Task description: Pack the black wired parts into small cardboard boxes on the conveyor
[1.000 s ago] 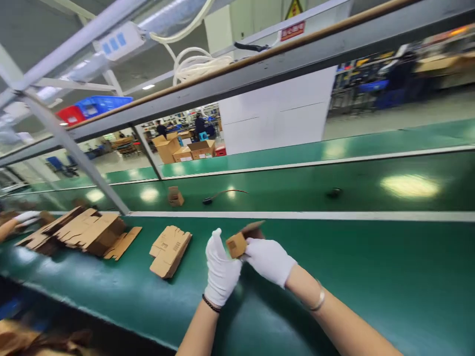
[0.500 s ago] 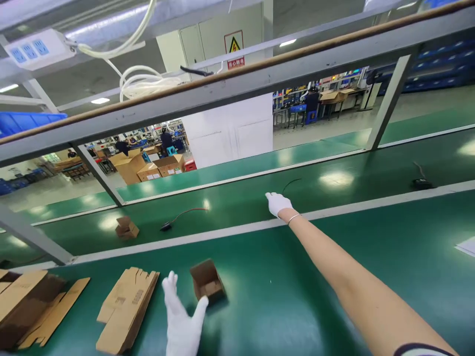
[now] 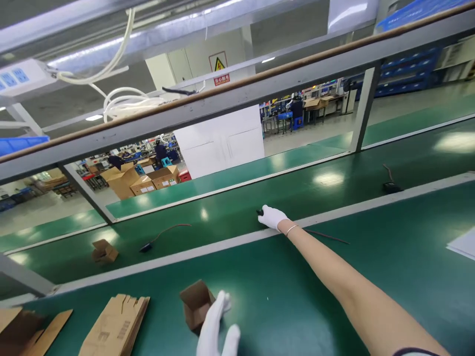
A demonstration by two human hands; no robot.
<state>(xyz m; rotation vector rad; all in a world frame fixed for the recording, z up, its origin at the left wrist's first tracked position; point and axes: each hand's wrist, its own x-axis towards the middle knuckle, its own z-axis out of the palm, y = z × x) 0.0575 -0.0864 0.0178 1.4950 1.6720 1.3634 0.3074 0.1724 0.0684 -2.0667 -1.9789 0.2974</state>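
My right hand [image 3: 272, 217], in a white glove, reaches out over the far green belt. Its fingers are closed on a small black part [image 3: 260, 212] with a thin wire [image 3: 328, 237], which trails out to the right behind the wrist. Most of that part is hidden by the glove. Near the bottom edge my left hand [image 3: 215, 329], also gloved, has its fingers apart and holds nothing. Just left of it, partly covered by it, stands a small open cardboard box [image 3: 195, 304] on the near belt.
Flattened cardboard boxes [image 3: 115, 326] lie left on the near belt, beside more cardboard [image 3: 33, 331]. A small carton [image 3: 104, 251] and a black part with a wire [image 3: 146, 246] rest on the far belt; another black part [image 3: 392, 187] sits right. White paper [image 3: 463, 244] lies at the right edge.
My right hand has let go of the small box, reached across to the far belt and taken the black part with a wire. The open box now stands on the near belt beside my left hand.
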